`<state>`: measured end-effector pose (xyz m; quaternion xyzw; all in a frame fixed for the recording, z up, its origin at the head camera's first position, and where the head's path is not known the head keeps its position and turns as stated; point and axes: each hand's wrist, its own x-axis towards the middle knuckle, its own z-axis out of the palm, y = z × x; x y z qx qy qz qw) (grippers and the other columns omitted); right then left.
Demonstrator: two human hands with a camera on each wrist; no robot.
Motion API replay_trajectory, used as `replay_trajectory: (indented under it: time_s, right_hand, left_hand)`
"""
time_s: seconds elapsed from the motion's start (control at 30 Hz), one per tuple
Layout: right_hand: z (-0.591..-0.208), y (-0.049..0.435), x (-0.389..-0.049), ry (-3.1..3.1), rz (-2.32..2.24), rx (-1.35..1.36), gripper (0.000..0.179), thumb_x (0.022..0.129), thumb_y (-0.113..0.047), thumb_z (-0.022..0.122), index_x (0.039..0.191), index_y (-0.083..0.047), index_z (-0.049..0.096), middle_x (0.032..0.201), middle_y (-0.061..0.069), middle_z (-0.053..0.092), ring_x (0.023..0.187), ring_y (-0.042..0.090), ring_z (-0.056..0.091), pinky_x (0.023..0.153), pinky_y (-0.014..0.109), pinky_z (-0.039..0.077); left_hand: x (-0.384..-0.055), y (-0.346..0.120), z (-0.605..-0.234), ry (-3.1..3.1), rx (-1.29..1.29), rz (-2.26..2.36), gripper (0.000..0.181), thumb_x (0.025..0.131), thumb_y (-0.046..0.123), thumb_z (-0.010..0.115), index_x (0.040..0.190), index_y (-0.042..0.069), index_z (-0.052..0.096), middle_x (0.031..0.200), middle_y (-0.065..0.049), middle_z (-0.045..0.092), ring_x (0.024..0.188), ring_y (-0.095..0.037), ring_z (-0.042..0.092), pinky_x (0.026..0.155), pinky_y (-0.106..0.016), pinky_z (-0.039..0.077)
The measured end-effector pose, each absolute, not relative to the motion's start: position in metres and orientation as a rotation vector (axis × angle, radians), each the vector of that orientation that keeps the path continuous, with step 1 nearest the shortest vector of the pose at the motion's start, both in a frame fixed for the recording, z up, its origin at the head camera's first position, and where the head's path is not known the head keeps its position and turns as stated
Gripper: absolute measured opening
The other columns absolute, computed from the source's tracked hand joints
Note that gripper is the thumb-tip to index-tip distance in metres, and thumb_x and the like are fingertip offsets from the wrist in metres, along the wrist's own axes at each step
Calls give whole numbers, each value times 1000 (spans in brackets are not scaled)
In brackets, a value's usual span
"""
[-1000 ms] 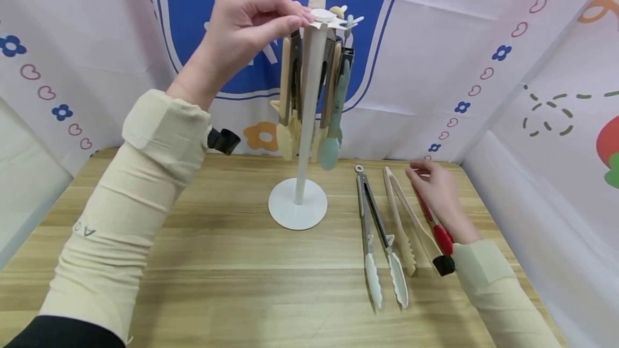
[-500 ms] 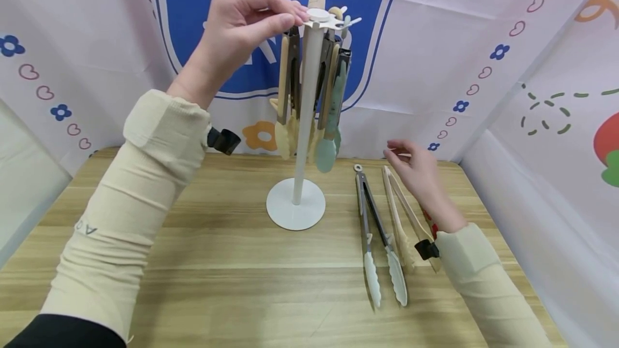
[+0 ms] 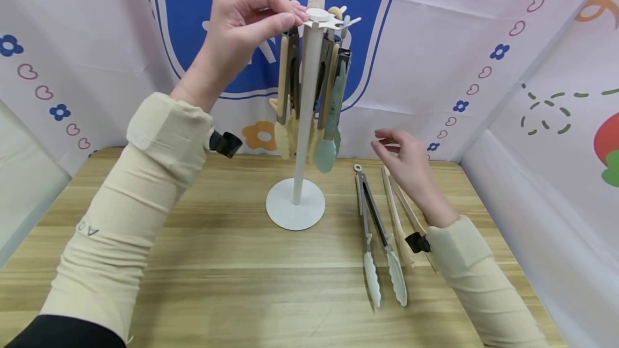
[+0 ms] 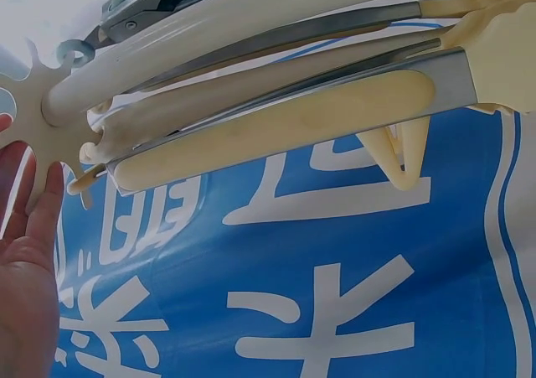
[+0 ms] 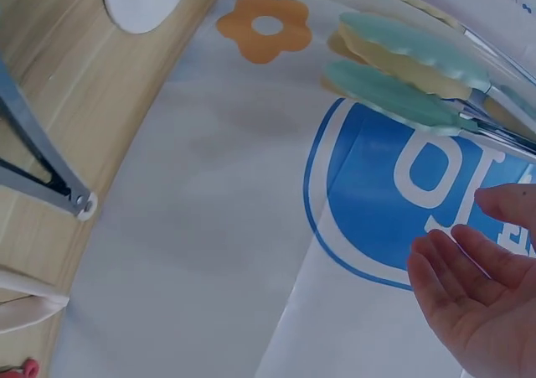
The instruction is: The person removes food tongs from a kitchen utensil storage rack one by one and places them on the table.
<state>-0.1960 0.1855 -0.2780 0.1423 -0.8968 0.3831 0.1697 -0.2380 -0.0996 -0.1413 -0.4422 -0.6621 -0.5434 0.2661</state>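
A white standing rack (image 3: pixel 309 111) holds several hanging tongs below its notched top plate (image 4: pixel 33 89). My left hand (image 3: pixel 237 26) pinches the left edge of that plate between thumb and fingers. Tongs with cream handles (image 4: pixel 276 126) hang close under it, and pale green tongs (image 3: pixel 326 156) hang on the right side. My right hand (image 3: pixel 405 168) is raised over the table, right of the rack, with nothing between its loosely bent fingers. Below it lie tongs with white scalloped tips (image 3: pixel 397 279) and beige tongs (image 3: pixel 393 203), partly hidden by the hand and wrist.
The rack's round white base (image 3: pixel 282 211) stands on the wooden table (image 3: pixel 217 262). A bit of red tongs (image 5: pixel 27 368) shows at the right wrist view's lower corner. Behind everything hangs a printed cloth (image 3: pixel 411 69), and another wall closes the right side.
My right hand has left the red tongs and moved up and left, past the beige tongs. The rack has shifted very slightly in view; my left hand stays on its top plate.
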Motion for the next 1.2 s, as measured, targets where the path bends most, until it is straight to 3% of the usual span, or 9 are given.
replay_trajectory:
  time_s: [1.0,1.2]
  right_hand:
    - [-250,141,-200,-2361,1157,526,30,87,-16,61,112,0,60,111,11,62,96,22,59,84,34,51]
    - [-248,137,-202,-2373,1183,523,35,88,-22,61,116,-2,57,114,9,60,101,19,57,87,28,49]
  left_hand:
    - [-238,-99,-142,-1794,-1204,-1429,13,87,-4,55,87,-11,65,86,-4,69,99,-20,62,90,-30,47]
    - [-238,-100,-142,-1811,-1182,-1440,12,86,-4,55,88,-10,65,86,-5,69,99,-19,62,90,-29,48]
